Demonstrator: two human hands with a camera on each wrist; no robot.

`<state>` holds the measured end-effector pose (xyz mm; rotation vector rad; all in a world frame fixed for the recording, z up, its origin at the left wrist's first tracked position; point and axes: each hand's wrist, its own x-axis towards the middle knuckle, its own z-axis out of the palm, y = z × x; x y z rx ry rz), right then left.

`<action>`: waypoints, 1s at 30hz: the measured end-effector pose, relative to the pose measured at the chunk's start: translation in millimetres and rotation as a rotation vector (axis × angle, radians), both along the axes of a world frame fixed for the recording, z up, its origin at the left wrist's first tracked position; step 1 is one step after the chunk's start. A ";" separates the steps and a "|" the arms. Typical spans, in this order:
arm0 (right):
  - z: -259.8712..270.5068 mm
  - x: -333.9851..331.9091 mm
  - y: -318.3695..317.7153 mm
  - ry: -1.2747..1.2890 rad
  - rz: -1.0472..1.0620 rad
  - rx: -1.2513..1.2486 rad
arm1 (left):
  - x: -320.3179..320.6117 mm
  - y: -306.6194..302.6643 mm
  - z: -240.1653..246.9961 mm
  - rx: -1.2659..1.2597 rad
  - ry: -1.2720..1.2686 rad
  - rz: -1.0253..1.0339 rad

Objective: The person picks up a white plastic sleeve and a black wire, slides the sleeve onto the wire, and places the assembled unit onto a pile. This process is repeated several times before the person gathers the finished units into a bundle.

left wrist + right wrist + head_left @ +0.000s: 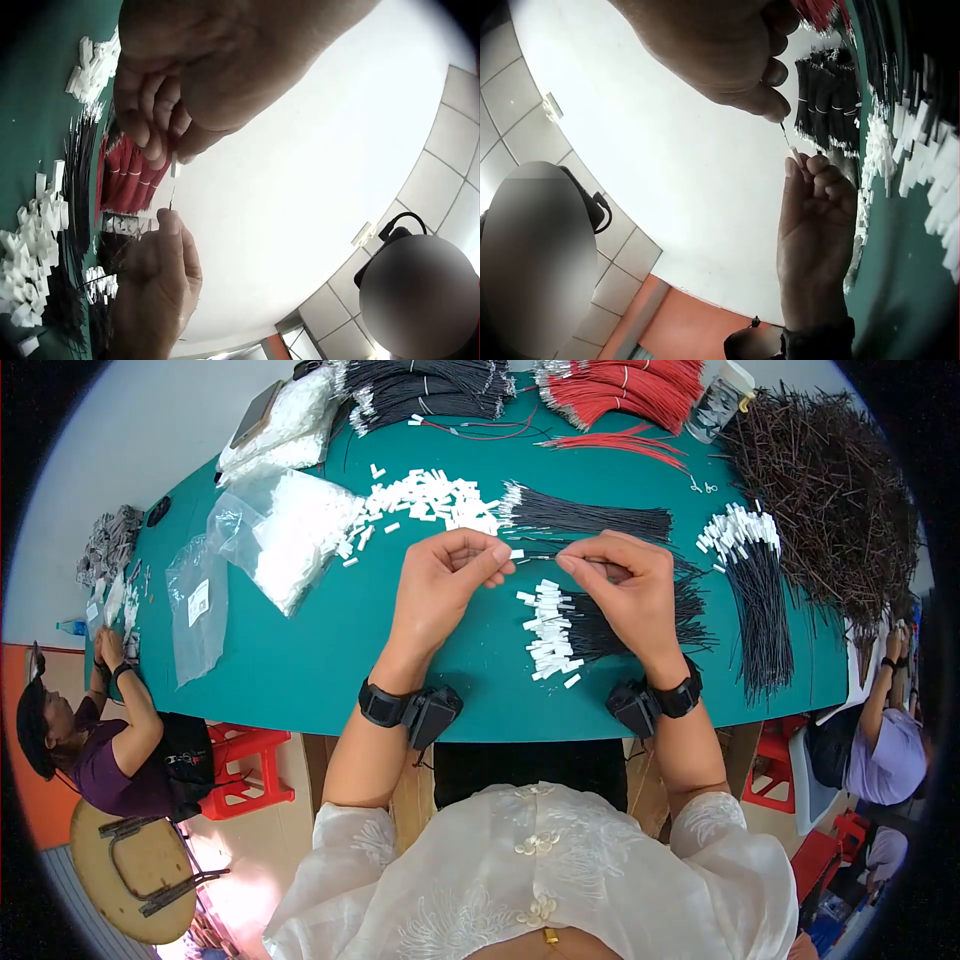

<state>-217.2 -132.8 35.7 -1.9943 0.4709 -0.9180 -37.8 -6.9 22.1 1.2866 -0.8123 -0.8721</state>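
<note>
Mid-frame, I see the left hand (438,588) pinch a small white plastic sleeve (517,554); the right hand (632,588) pinches a thin metal-tipped black wire (172,199); poor alignment could bend it.

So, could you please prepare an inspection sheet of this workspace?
Surface: green tabletop, loose white connectors spread on it.
Job's things: one white connector, one thin wire; whether they touch is unclear.
Clutter: plastic bag of white connectors, flattened plastic bag, tangled brown heap at far right.
Hands: left hand pinches the connector; right hand pinches the wire.
Cables: black wire bundles and red wire bundles at the far edge; white-tipped black wires nearer.
Surroundings: person in purple at left, person in lilac at right, red stool at left.
</note>
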 end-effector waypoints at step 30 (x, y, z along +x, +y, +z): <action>7.8 -2.2 2.2 0.023 0.007 -0.140 | 2.3 0.9 -1.1 0.016 0.035 -0.042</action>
